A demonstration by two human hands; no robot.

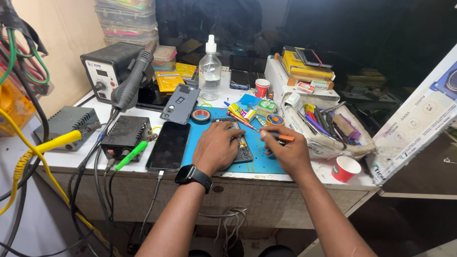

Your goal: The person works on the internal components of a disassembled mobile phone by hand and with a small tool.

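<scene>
Working on an opened phone [238, 143] on a blue mat [262, 159].
Crowding the mat: a tape roll [201, 115] at 11 o'clock, a clear bottle [209, 66] at 12, a bag of tools [328, 131] at 3, a dark phone [168, 145] on a cable at 9, with a paper cup [345, 168] at 4. The left hand [216, 147] lies flat, fingers spread, pressing the opened phone at mat centre. The right hand [289, 153] pinches an orange-handled screwdriver [278, 136], tip pointing toward 9, over the phone's edge.
</scene>
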